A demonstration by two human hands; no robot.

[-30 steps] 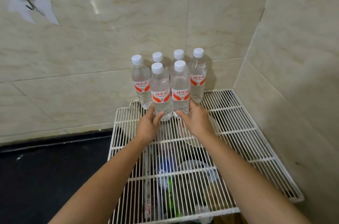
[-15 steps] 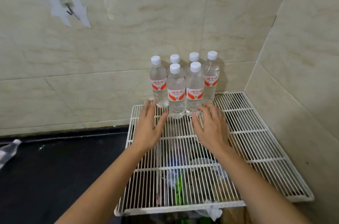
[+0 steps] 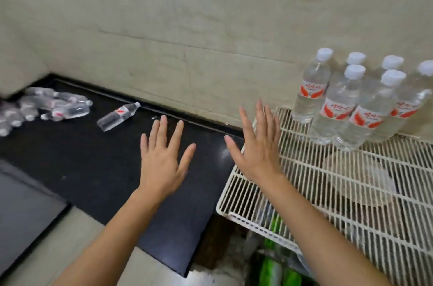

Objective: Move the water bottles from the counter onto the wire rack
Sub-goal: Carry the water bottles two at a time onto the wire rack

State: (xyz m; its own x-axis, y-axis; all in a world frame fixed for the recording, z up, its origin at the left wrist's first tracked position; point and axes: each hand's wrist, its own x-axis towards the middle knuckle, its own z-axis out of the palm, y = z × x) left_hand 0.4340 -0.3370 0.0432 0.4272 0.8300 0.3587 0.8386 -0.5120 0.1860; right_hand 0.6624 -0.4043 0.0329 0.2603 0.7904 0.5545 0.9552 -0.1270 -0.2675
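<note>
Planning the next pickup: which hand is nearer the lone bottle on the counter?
Left. The left hand is just right of the lone bottle; the right hand is farther, at the wire rack.

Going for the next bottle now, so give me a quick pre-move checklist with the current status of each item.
1. Hands free: left hand and right hand are spread flat, no grip on anything. Ok.
2. Next target: one lying bottle sits alone on the black counter, apart from the rest. Ok.
3. Path from left hand to that bottle: bare counter between them. Ok.
4. Placed load: six bottles stand upright at the back of the wire rack. Ok.
5. Free rack space in front of them. Ok.
6. Remaining count: pile of bottles at far left is blurred. Cannot tell.
</note>
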